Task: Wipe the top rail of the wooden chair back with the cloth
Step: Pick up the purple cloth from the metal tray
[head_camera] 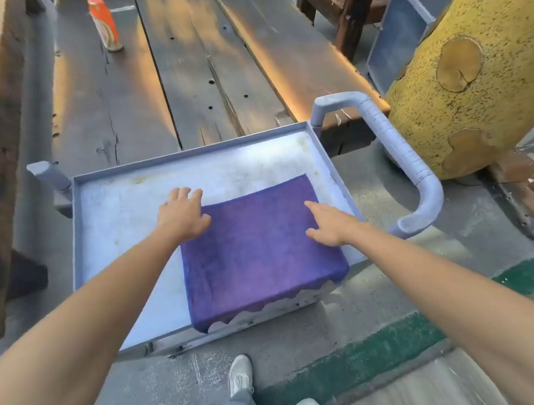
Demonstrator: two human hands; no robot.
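The cloth (258,248) lies flat on the grey cart tray (113,220), its near edge hanging over the rim, so a careless tug could drag it to the ground. The left hand (182,214) rests spread-fingered at its far-left corner; the right hand (328,224) lies loosely open on its right side, neither pinching it.

both bare arms reach forward and down, converging toward the middle. the left hand (182,214) lies palm down with fingers spread and loose, thumb angled inward, nothing held in its grip. the right hand (328,224) is also palm down, index finger extended forward, the other fingers loosely curled, grip empty. both wrists are nearly straight.
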